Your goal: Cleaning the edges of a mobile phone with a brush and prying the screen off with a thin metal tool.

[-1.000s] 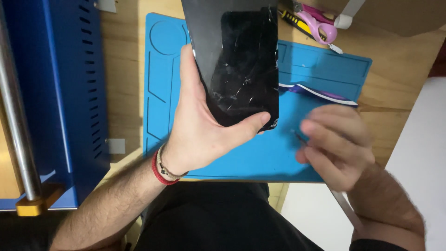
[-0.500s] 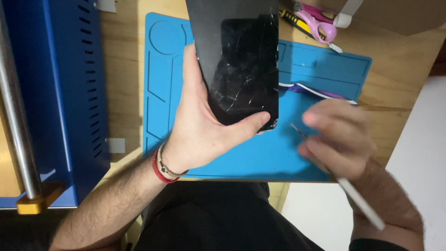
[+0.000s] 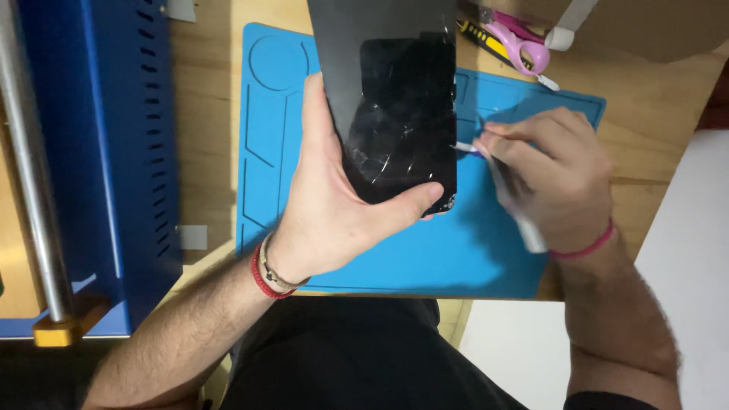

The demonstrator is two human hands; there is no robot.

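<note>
My left hand (image 3: 334, 205) grips a black phone (image 3: 402, 121) with a cracked glass face, held up over a blue work mat (image 3: 425, 250). A dark flat sheet lies behind the phone, in the same grip. My right hand (image 3: 550, 171) holds a thin white tool (image 3: 516, 209) like a pen. The tool's tip touches the phone's right edge, about halfway up. A red and beige band sits on my left wrist, a pink one on my right.
A blue metal machine (image 3: 99, 152) with a steel rod (image 3: 30, 167) stands at the left. Pink-handled scissors (image 3: 520, 42) and a yellow-black tool (image 3: 482, 38) lie at the mat's far edge. A white surface (image 3: 683, 288) is at the right. The wooden table (image 3: 205, 137) lies under all.
My right hand has risen from the mat's lower right and brought the white tool's tip up to the phone's right edge. My left hand holds the phone in nearly the same place.
</note>
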